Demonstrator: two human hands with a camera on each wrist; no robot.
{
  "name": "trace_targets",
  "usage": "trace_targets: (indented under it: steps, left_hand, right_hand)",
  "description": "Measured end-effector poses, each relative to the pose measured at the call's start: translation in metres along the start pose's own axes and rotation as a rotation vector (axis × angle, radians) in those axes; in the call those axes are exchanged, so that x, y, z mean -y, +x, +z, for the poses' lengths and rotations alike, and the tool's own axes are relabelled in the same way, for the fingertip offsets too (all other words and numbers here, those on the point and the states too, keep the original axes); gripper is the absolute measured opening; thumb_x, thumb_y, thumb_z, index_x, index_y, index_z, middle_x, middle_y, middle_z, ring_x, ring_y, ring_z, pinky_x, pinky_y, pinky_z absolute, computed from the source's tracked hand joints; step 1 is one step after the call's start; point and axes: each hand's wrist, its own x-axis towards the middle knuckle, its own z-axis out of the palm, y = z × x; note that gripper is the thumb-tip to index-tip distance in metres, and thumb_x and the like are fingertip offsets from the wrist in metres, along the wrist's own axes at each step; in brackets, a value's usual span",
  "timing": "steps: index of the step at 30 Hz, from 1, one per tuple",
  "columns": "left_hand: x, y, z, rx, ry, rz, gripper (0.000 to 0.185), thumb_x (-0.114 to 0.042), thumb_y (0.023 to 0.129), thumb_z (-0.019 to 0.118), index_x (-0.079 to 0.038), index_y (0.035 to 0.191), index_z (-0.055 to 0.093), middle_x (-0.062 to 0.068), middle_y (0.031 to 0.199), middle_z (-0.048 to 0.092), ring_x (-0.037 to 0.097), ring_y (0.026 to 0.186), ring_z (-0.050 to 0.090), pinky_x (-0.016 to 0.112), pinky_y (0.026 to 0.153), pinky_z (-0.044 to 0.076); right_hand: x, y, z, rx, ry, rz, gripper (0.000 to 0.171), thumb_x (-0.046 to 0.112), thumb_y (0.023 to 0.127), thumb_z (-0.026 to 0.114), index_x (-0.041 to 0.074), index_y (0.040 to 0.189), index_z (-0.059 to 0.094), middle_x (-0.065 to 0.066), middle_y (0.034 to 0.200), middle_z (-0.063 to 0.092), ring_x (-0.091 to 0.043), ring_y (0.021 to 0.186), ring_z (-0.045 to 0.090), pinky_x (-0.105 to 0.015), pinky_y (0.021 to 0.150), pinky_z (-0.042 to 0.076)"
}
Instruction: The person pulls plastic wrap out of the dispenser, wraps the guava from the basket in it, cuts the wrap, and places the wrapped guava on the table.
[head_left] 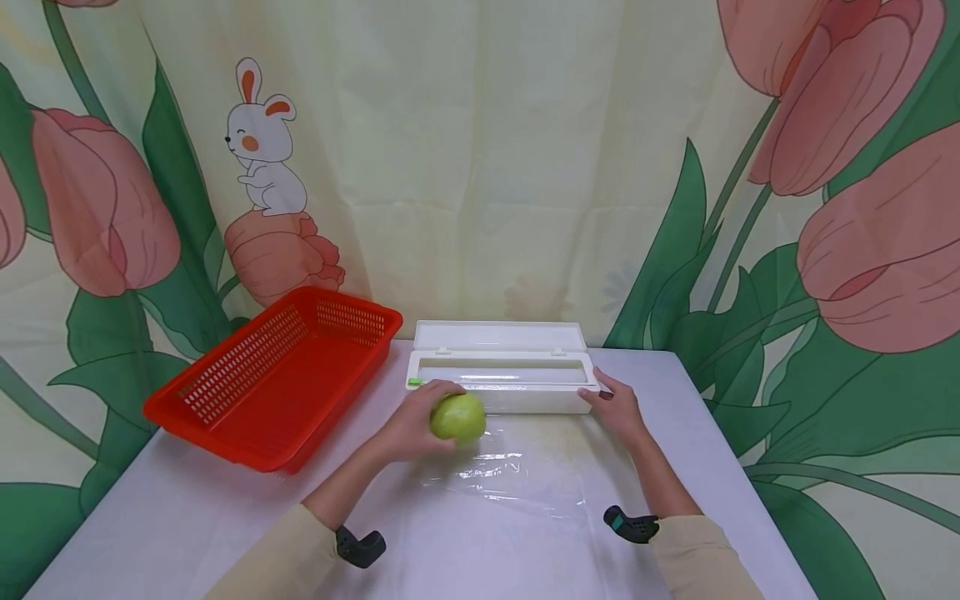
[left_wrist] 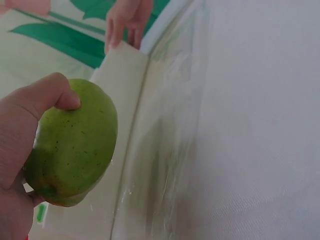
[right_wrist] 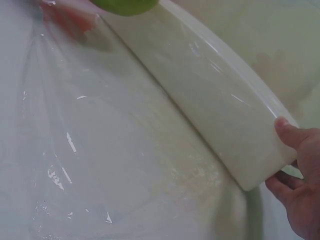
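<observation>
My left hand (head_left: 422, 423) grips a green mango (head_left: 458, 418), its skin speckled with dark dots, just in front of the left part of a white cling film dispenser (head_left: 517, 400). In the left wrist view the thumb presses on the upper side of the mango (left_wrist: 82, 135). The dispenser's lid (head_left: 498, 335) stands raised at the back, and a roll shows through its long opening. At the dispenser's right end, my right hand (head_left: 617, 407) holds the corner between thumb and fingers. A sheet of clear film (head_left: 502, 475) lies spread over the table in front of the dispenser.
A red plastic basket (head_left: 262, 392) with slotted sides stands on the left of the white-covered table (head_left: 480, 567). Behind the table hangs a curtain (head_left: 480, 167) printed with tulips and a rabbit. Each wrist wears a black strap device.
</observation>
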Motion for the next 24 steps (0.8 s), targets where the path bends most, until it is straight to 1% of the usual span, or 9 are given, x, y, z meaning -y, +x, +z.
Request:
trace_targets:
  steps: [6,10,18,24]
  left_hand:
    - [0.000,0.009,0.007,0.016,0.029,0.037,0.066,-0.026,0.064,0.078,-0.030,0.123,0.047,-0.010,0.121,0.050,0.011,0.105,0.047,0.031,0.079,0.047]
    - [-0.002,0.014,0.012,0.028,0.051,0.056,0.067,-0.028,0.064,0.078,-0.030,0.123,0.047,-0.010,0.121,0.050,0.011,0.105,0.048,0.031,0.080,0.046]
    - [-0.005,0.021,0.024,0.032,0.070,0.072,0.067,-0.029,0.063,0.078,-0.029,0.123,0.048,-0.011,0.119,0.051,0.010,0.105,0.048,0.032,0.083,0.044]
    - [-0.009,0.025,0.030,0.036,0.094,0.090,0.069,-0.029,0.062,0.078,-0.028,0.124,0.048,-0.009,0.123,0.050,0.013,0.109,0.048,0.035,0.084,0.044]
  right_hand:
    - [0.003,-0.001,-0.001,-0.003,0.007,-0.013,0.075,0.041,0.084,0.062,0.017,0.144,0.025,-0.010,0.151,0.023,-0.031,0.129,0.041,-0.043,0.099,0.042]
    - [0.003,0.000,0.000,-0.009,0.006,-0.008,0.074,0.041,0.084,0.062,0.018,0.144,0.026,-0.010,0.151,0.024,-0.030,0.128,0.042,-0.043,0.099,0.042]
    - [-0.001,0.002,0.001,-0.006,-0.010,0.008,0.078,0.046,0.081,0.063,0.019,0.144,0.025,-0.008,0.151,0.023,-0.030,0.129,0.041,-0.042,0.101,0.041]
    - [-0.002,0.002,0.000,-0.008,-0.006,0.007,0.080,0.049,0.080,0.062,0.020,0.144,0.024,-0.008,0.151,0.022,-0.031,0.130,0.039,-0.043,0.101,0.041]
